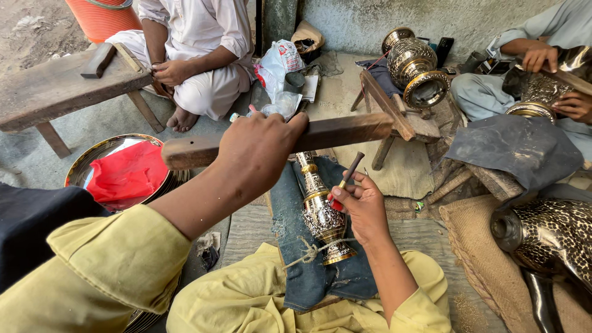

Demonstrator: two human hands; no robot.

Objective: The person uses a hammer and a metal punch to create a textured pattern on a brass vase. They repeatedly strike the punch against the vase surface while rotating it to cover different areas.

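Left hand (259,151) fisted around wooden bat (290,140), raised over lap. Right hand (361,206) pinches chisel (347,176), tip against engraved brass vase (320,209). Vase lies on denim cloth (290,246), tied down with cord (311,251).

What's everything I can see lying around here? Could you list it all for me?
engraved metal vase: 1, brass and dark, on denim over the person's lap, tied with cord
wooden stick: 1, brown, raised above the vase
small tool: 1, dark with red grip, over the vase
denim cloth: 1, blue, on the lap
round tray: 1, shiny metal, left floor
red cloth: 1, on the tray
wooden bench: 1, brown, upper left
large vase: 1, brass, upper right on a wooden stand
plastic bags: several, white, top centre
other people: 2, seated at the top
left hand: grips the stick
right hand: holds the small tool
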